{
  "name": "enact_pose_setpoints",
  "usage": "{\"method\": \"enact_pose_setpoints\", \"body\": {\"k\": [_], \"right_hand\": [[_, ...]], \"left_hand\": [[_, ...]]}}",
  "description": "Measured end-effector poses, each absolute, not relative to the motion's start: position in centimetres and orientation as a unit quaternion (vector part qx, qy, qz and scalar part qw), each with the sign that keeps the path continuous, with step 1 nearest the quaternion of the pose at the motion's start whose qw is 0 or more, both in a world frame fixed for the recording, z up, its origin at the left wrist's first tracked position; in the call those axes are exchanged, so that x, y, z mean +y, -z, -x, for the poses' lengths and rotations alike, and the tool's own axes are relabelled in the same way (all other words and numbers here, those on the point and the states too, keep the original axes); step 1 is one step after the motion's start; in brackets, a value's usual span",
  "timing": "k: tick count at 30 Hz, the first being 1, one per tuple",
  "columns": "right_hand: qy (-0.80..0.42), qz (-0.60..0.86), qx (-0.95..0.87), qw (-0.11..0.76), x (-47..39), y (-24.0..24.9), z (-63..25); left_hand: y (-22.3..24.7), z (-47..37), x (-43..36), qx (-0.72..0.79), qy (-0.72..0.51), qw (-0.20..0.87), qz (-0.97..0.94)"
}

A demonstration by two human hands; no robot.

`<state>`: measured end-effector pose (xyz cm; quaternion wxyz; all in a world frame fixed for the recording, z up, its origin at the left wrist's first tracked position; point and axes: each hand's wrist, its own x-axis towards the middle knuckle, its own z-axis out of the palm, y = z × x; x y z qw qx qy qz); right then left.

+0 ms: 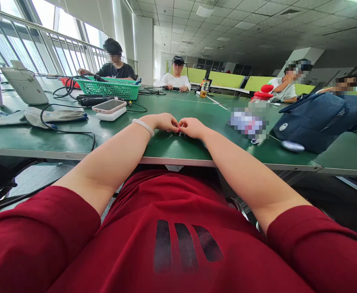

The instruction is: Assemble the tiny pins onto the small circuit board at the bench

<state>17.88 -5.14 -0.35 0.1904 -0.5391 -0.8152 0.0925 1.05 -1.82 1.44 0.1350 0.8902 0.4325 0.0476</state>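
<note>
My left hand (165, 121), with a pale band (143, 126) round its wrist, meets my right hand (193, 127) above the near part of the green table (178, 152). The fingers of both are pinched together, tip to tip. Small red spots show at the fingertips; whether these are nails or a tiny object, I cannot tell. Whatever the fingers hold is mostly hidden. Just below them, some small dark and pale bits lie on the tabletop, too small to name.
Left of my hands are a phone (109, 106) on a white case (111, 114), gloves (54, 116), cables and a green basket (108, 88). To the right stand a dark blue bag (312, 118) and a white mouse-like object (292, 146). Several people sit around the table.
</note>
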Motion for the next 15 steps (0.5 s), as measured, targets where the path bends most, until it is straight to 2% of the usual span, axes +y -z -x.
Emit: {"method": "enact_pose_setpoints", "body": {"k": [15], "right_hand": [[-0.071,0.532,-0.821,0.194,-4.72,0.39,-18.08]], "left_hand": [[-1.35,-0.96,-1.64,0.441,-0.052,0.138,-0.885]]}}
